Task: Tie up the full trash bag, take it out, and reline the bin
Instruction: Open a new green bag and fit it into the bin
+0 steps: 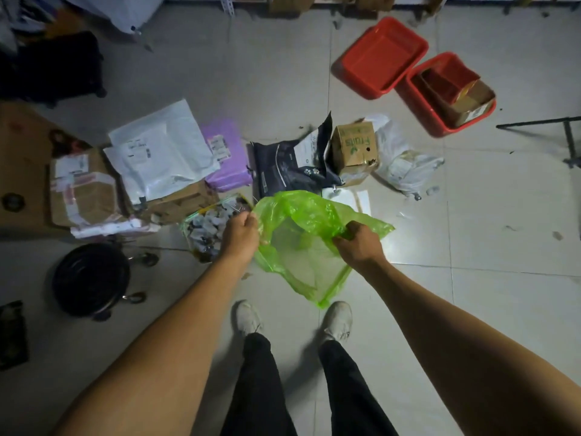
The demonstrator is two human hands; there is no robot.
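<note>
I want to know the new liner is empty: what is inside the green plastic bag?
Nothing visible inside the translucent green plastic bag, held open by the left hand and right hand; pale floor tiles show through. Its crumpled far rim hides some interior.

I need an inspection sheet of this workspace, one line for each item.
Surface: grey tiled floor, scattered debris.
Job's things: empty green bag held open; full trash bag beside it on the floor; black bin at left, no liner visible.
Clutter: parcels, cardboard boxes, two red tubs.
Grips: left hand and right hand each pinch the bag's mouth.
Cables: nothing seen.
Surroundings: dark stand at right.
</note>
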